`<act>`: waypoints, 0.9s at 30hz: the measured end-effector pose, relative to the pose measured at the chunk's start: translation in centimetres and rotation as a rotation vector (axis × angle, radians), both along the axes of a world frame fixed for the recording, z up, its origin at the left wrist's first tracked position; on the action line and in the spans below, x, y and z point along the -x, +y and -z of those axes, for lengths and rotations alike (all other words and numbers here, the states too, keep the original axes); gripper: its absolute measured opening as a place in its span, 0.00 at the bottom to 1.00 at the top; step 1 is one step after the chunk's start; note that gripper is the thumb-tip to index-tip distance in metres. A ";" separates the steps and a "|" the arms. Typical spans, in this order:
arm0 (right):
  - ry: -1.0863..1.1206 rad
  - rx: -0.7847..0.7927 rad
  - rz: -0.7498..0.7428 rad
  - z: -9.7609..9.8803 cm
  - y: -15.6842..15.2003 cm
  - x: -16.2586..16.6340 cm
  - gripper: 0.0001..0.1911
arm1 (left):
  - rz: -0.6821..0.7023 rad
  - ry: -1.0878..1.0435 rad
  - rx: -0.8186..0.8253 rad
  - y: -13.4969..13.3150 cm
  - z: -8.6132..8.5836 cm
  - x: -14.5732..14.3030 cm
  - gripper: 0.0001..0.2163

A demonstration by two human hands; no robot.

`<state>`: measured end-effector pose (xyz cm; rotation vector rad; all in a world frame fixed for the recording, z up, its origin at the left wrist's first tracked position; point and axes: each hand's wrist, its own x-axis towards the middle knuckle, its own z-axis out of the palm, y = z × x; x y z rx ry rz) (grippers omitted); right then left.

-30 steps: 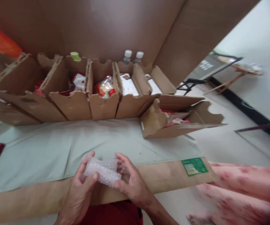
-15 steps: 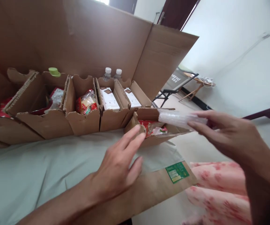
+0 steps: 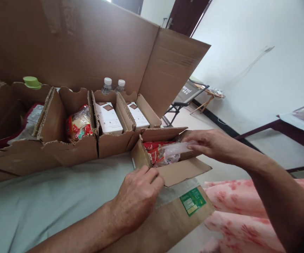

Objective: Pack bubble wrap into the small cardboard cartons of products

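A small open cardboard box stands at the table's right end, with red packets and clear wrapping inside. My right hand reaches over it from the right, fingers pinched on a translucent plastic package that lies partly inside. What exactly the package is, I cannot make out. At the box's near left corner, my left hand has its fingers curled over the edge. A brown paper bag with a green label lies beneath and beside my left forearm.
Behind runs a row of cardboard compartments holding a red snack bag, white boxes and other packets. Two capped bottles and a green lid show behind it. Tall cardboard panel at the back; folding chair beyond.
My right hand has lowered the plastic package into the small box. My left hand has closed onto the box's edge, and its near flap now leans outward. The view has shifted right.
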<state>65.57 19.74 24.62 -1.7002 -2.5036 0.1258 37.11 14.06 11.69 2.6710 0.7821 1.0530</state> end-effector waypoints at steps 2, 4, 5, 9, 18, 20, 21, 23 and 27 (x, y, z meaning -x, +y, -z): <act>0.072 0.079 -0.051 -0.2 0.1 0.6 0.08 | 0.004 -0.025 0.013 0.0 -0.2 0.1 0.12; 0.118 0.115 -0.088 -0.2 0.3 1.8 0.10 | 0.014 -0.038 0.029 0.0 -0.3 0.2 0.13; 0.098 0.129 -0.105 0.1 0.3 2.7 0.09 | 0.020 -0.039 0.038 0.0 -0.4 0.2 0.13; -0.170 0.203 -0.160 3.3 0.8 7.7 0.13 | 0.024 -0.040 0.059 -0.2 -0.4 0.3 0.12; -0.002 0.170 -0.078 3.1 -1.5 7.4 0.13 | 0.025 -0.220 0.089 -1.2 0.2 1.6 0.14; 0.246 -0.066 0.138 2.1 -4.2 3.6 0.10 | -0.017 -0.295 0.157 -1.4 0.9 2.7 0.14; 0.363 -0.205 0.282 2.2 -5.5 1.6 0.10 | -0.050 -0.317 0.219 -1.4 1.3 3.2 0.15; 0.581 -0.405 0.567 3.9 -7.7 -2.0 0.12 | -0.111 -0.333 0.379 -1.3 2.2 3.6 0.19; 0.827 -0.125 0.594 10.6 -7.6 -4.6 0.31 | -0.112 -0.358 0.665 -0.2 4.3 1.5 0.35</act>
